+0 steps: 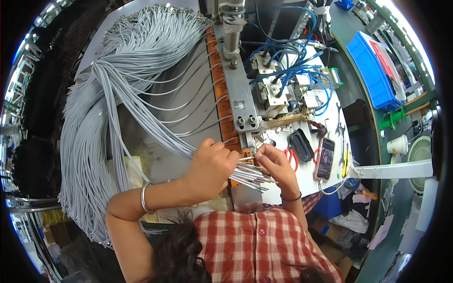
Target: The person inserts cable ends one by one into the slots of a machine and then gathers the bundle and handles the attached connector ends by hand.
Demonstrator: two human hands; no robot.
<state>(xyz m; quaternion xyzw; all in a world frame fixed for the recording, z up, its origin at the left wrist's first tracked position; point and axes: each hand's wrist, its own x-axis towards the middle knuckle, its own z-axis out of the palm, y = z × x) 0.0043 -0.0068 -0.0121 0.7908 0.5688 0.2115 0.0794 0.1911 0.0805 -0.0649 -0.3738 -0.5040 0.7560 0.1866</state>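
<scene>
Spreading well out to the left of the orange rail (220, 89), a heap of grey cables (87, 141) lies combed mostly one way, probably so the long lengths do not tangle. Several single cables (181, 87) cross from it to the rail's left side, each meeting it at its own spot, which seems to keep them apart. A thick bundle (158, 131) slants from the heap toward the rail's near end, where the left hand (212, 162) is wrapped around it in a loose fist, likely to keep the strands together and their tips level. The cable ends (252, 178), some with coloured cores showing, stick out past that fist to the right, fanned just beyond the rail. A steel bar (239, 89) stands along the rail's right side. Just right of the rail's near end, the right hand (276, 165) has thumb and forefinger brought together at a small tip beneath the bar; I cannot tell whether they pinch it. Farther right of the rail lie red-handled scissors (295, 162), a black tray (302, 145), a phone (325, 158) and wrenches (340, 126), perhaps set there to leave the hands room.
</scene>
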